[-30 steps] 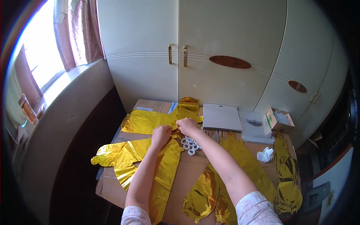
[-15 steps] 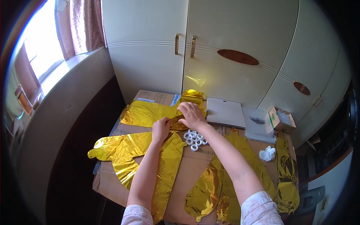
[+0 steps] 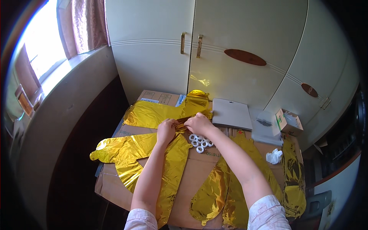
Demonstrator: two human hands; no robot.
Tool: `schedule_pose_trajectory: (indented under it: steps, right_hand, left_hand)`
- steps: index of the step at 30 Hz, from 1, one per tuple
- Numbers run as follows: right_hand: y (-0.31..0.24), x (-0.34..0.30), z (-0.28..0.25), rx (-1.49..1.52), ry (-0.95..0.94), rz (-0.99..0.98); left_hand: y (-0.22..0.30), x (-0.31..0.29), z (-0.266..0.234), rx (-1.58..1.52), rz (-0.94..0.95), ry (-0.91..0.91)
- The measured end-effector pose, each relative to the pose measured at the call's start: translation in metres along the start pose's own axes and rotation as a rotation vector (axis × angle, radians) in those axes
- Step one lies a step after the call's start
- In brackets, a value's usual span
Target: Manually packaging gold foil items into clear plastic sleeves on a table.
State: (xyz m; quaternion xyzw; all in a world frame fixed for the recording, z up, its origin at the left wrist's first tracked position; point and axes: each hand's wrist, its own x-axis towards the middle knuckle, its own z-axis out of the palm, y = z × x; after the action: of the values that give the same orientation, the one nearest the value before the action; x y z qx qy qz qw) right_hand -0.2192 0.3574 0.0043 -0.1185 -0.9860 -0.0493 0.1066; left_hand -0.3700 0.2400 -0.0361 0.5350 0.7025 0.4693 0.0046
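Several flat, uninflated gold foil balloons lie spread on the cardboard-covered table. At the far middle, one gold foil balloon [image 3: 153,115] has its edge between my two hands. My left hand [image 3: 166,130] is closed with its fingertips on the foil. Close to its right, my right hand [image 3: 199,124] pinches the same balloon, fingers curled over it. The exact spot that the fingertips hold is partly hidden. Just below my right hand sits a cluster of small white rings [image 3: 200,149]. Nearer my left forearm lies another gold foil balloon [image 3: 174,172].
More gold foil balloons [image 3: 210,193] lie to the right under my right forearm. Beyond them are a crumpled white tissue [image 3: 274,156], a small open box [image 3: 290,122], a clear plastic bag [image 3: 264,130] and a flat grey box [image 3: 232,114]. White cupboard doors [image 3: 153,69] stand behind the table.
My right hand has come down and closed in toward my left hand at the balloon's edge. My left hand has barely shifted. The view has tilted slightly.
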Motion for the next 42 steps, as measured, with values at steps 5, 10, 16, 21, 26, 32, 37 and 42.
schedule_pose_trajectory:
  steps: [5,10,16,21,26,32,37,42]
  right_hand:
    - [-0.002,0.008,-0.002,0.223,0.018,0.206]
    - [-0.008,0.014,-0.009,0.242,0.008,0.308]
    - [-0.017,0.020,-0.016,0.230,0.043,0.365]
    - [-0.019,0.011,-0.018,0.015,0.539,0.130]
    - [-0.020,-0.001,0.005,0.015,0.119,0.027]
    - [-0.010,0.008,0.008,0.291,-0.231,0.366]
    - [-0.012,0.024,0.001,0.203,-0.410,0.399]
    - [-0.006,0.029,0.005,0.115,-0.507,0.422]
  left_hand:
    - [0.009,-0.001,-0.006,0.010,-0.073,-0.074]
    - [0.014,-0.001,-0.007,0.022,-0.069,-0.113]
    - [0.004,0.000,-0.003,0.066,-0.047,-0.098]
    - [0.005,-0.001,-0.002,0.037,-0.077,-0.031]
    - [0.006,0.001,-0.001,0.008,-0.136,-0.005]
    - [0.004,0.001,0.003,0.011,-0.138,0.024]
    - [0.010,0.008,0.005,0.119,-0.044,0.015]
    - [0.018,0.038,0.002,0.180,-0.057,-0.102]
